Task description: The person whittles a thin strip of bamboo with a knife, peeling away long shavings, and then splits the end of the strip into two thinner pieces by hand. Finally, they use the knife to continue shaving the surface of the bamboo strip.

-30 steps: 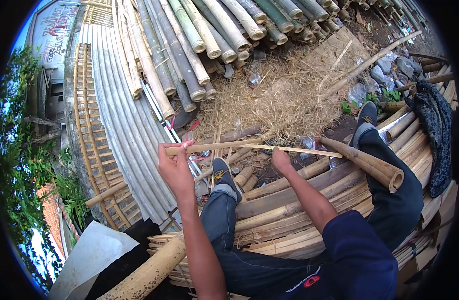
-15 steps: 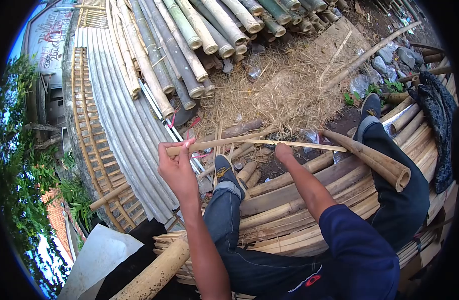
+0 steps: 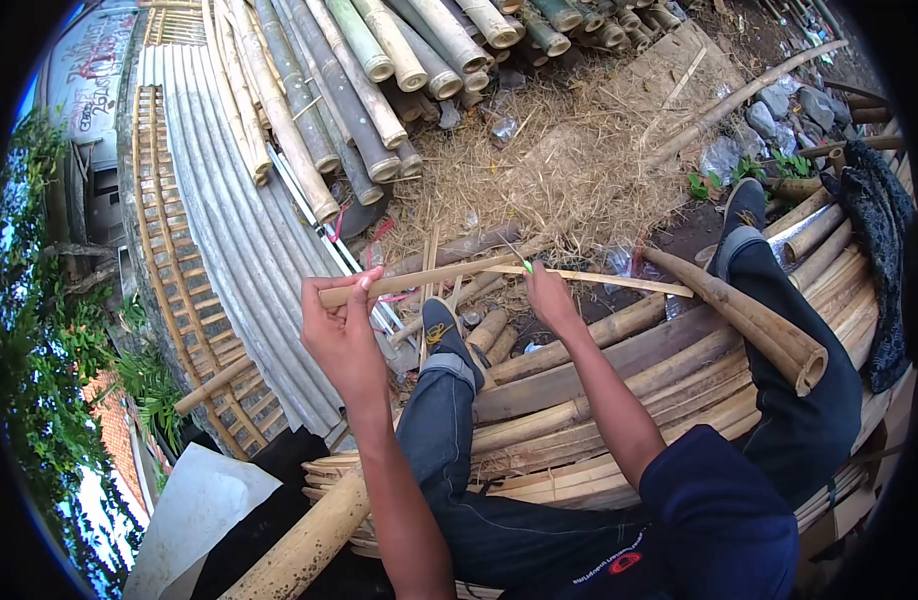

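Above the bamboo bundle [image 3: 619, 385], blade showing

Since the earlier frame, our right hand [image 3: 552, 302] has turned, bringing the knife [image 3: 528, 267] blade into view over the bamboo strip [image 3: 419, 281]. A paler length [image 3: 619, 281] ends near the pole [image 3: 729, 308]; straw-strewn ground [image 3: 569, 190] lies open beyond. Our left hand [image 3: 341, 322] pinches the strip's end; our right closes round the green handle (blade contact, we cannot tell).

Corrugated sheeting [image 3: 214, 200], graffitied wall [image 3: 97, 85], green foliage [image 3: 39, 320], daylight
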Demonstrator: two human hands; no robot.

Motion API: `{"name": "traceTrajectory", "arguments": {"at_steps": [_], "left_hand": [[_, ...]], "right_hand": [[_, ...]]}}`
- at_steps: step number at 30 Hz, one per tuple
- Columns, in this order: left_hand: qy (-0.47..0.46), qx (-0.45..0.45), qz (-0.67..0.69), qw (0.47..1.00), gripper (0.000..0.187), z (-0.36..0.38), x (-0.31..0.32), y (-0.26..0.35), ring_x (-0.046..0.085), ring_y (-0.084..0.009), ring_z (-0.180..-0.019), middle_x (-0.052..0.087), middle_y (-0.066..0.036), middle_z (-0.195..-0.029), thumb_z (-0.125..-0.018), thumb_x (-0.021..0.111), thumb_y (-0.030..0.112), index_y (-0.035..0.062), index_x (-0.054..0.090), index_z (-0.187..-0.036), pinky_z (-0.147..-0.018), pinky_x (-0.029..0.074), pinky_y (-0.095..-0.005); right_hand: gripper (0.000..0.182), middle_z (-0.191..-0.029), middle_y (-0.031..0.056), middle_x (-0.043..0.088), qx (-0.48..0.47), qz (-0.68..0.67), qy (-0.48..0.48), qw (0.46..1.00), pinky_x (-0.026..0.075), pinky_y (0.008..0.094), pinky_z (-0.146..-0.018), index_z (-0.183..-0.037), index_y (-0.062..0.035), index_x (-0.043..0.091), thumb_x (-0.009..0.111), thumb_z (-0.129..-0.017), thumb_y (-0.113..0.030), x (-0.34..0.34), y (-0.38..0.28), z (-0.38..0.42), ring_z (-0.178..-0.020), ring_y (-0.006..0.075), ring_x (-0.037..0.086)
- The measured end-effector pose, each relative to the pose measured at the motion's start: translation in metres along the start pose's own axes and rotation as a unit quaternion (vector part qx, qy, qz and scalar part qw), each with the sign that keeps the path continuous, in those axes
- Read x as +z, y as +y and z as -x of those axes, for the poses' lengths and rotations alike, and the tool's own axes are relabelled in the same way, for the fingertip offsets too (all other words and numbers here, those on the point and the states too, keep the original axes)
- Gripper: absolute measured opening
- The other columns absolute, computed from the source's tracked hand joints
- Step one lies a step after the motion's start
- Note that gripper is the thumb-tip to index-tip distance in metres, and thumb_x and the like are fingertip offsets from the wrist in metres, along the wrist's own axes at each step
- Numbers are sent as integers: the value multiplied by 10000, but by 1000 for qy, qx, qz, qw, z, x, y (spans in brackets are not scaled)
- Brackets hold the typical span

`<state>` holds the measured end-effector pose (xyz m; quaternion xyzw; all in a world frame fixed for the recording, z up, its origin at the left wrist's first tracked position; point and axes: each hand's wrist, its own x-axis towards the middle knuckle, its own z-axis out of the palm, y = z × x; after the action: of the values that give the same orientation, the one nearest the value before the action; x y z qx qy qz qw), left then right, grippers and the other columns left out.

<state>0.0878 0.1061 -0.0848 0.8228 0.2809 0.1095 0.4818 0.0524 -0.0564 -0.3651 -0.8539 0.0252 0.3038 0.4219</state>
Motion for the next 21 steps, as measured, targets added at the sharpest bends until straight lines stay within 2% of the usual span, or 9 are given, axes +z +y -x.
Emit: {"name": "traceTrajectory", "arguments": {"at_steps": [1, 6, 8, 11, 14, 16, 18, 20, 21], "left_hand": [[-5, 8, 6, 1000, 96, 0, 1, 0, 654, -238, -951, 646, -181, -941, -908, 540, -5, -9, 445, -906, -806, 562, -307], [-6, 19, 7, 1000, 104, 1, 4, 4, 654, -247, -954, 642, -186, -950, -904, 550, -3, -9, 446, -901, -810, 561, -307], [-3, 11, -10, 1000, 105, 0, 4, 4, 652, -247, -956, 643, -187, -945, -905, 552, 0, -10, 447, -900, -812, 560, -311], [-11, 6, 13, 1000, 98, 3, 3, 2, 652, -241, -953, 645, -182, -936, -910, 544, 3, -8, 448, -899, -808, 561, -314], [-13, 13, 7, 1000, 94, 4, 5, 5, 653, -241, -953, 644, -180, -938, -912, 541, 3, -6, 448, -899, -807, 561, -314], [-14, 15, -8, 1000, 92, 3, 4, 6, 652, -242, -954, 642, -180, -941, -913, 540, 2, -6, 448, -900, -807, 561, -314], [-6, 16, -16, 1000, 94, 2, 5, 5, 653, -238, -953, 645, -177, -946, -912, 541, 3, -4, 448, -901, -807, 560, -311], [1, 19, -2, 1000, 78, 2, 8, 3, 654, -216, -931, 650, -181, -932, -911, 537, -8, -19, 460, -899, -801, 553, -296], [13, 21, 12, 1000, 64, 0, 9, 4, 655, -194, -910, 656, -186, -919, -911, 533, -19, -34, 473, -897, -794, 547, -281]], "right_hand": [[208, -909, 299, 630, -12, 12, -62, 998, 505, 511, -768, -1022, 36, 518, 432, -901, -109, -3, -6, -3, -890, 450, 623], [216, -1049, 248, 634, 123, 139, -66, 980, 519, 468, -809, -1017, 11, 549, 487, -878, -142, 52, 103, -37, -959, 387, 635], [229, -961, 267, 639, 94, 126, -82, 984, 509, 491, -782, -1049, 5, 530, 475, -899, -159, 58, 125, -52, -914, 410, 633], [222, -866, 298, 625, 41, 21, -19, 999, 487, 520, -759, -1046, 2, 514, 457, -922, -173, 31, 71, -39, -866, 444, 617], [214, -809, 315, 606, -68, -14, -62, 996, 470, 544, -720, -1019, 7, 506, 441, -936, -179, 23, 35, -27, -825, 475, 596], [187, -830, 286, 630, -62, -22, -39, 997, 496, 526, -703, -975, 13, 520, 439, -930, -149, 42, 43, -31, -820, 467, 614], [170, -855, 257, 650, 19, 111, -15, 993, 521, 495, -699, -966, 9, 539, 466, -910, -134, 69, 87, -49, -850, 451, 628], [166, -895, 245, 657, 161, 174, -97, 967, 529, 474, -738, -958, 3, 564, 494, -889, -131, 68, 119, -66, -914, 435, 628], [166, -895, 245, 657, 162, 170, -94, 967, 529, 474, -738, -958, 3, 564, 494, -889, -131, 62, 121, -69, -914, 435, 628]]}}
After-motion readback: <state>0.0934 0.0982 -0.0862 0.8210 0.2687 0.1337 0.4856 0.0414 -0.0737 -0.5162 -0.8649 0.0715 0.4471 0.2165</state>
